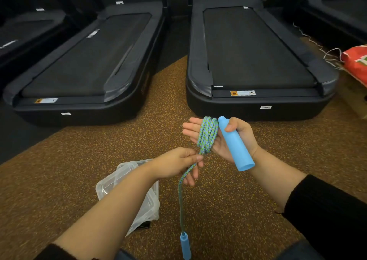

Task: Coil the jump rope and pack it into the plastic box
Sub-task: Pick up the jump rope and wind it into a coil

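The jump rope [206, 134] is a blue-green braided cord, wound in several loops around the fingers of my right hand [222, 138]. That hand's thumb pins one blue handle [235, 144] against the palm. My left hand [178, 162] pinches the free length of cord just below the loops. From there the cord hangs straight down to the second blue handle [185, 246], which dangles near the bottom edge. The clear plastic box [135, 192] lies on the floor under my left forearm, partly hidden by it.
Two black treadmills [252, 61] [83, 65] lie flat on the floor ahead, with more at both edges. A red bag [356, 65] and a white cable [317, 47] sit at the right. The floor is brown speckled rubber [228, 210].
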### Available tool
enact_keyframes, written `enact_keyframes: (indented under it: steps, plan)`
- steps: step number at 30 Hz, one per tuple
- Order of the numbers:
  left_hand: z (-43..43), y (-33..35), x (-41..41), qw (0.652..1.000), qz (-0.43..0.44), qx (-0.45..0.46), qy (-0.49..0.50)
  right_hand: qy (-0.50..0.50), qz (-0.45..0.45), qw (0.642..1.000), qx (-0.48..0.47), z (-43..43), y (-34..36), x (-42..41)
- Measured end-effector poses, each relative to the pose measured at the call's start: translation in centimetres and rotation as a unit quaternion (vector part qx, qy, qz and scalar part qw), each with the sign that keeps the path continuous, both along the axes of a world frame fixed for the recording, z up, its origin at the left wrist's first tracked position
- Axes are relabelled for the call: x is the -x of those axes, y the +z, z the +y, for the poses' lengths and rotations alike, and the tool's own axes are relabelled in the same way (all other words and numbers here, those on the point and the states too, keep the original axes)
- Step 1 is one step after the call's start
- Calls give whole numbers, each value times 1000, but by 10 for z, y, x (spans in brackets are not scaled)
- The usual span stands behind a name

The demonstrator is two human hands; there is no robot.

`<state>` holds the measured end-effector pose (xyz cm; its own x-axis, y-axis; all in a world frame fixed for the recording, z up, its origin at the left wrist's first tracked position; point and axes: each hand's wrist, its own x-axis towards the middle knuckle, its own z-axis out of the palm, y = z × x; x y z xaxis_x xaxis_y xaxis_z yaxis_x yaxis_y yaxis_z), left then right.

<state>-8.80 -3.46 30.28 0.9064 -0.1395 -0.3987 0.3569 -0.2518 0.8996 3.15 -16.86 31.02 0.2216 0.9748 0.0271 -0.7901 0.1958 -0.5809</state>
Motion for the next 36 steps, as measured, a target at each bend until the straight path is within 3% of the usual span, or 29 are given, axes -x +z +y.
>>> enact_keyframes:
  steps: [8,12,17,21,24,31,36]
  plan:
    - [6,6,5,998,14,-54,-37,-18,-10,996,87,1,-7,0]
    - [7,10,10,994,39,-63,-76,16,-83,979,187,5,-21,9]
    - [12,11,12,993,44,-67,-84,49,-178,955,233,5,-26,12]
    - [15,21,13,996,39,-39,-73,90,-277,911,293,-3,-22,17]
    - [19,29,14,997,27,-8,-75,134,-276,897,319,-8,-25,18]
    - [22,35,16,999,-19,5,-51,179,-262,899,301,-2,-28,26]
    - [27,36,16,999,-47,-7,20,244,-211,919,228,1,-22,27]
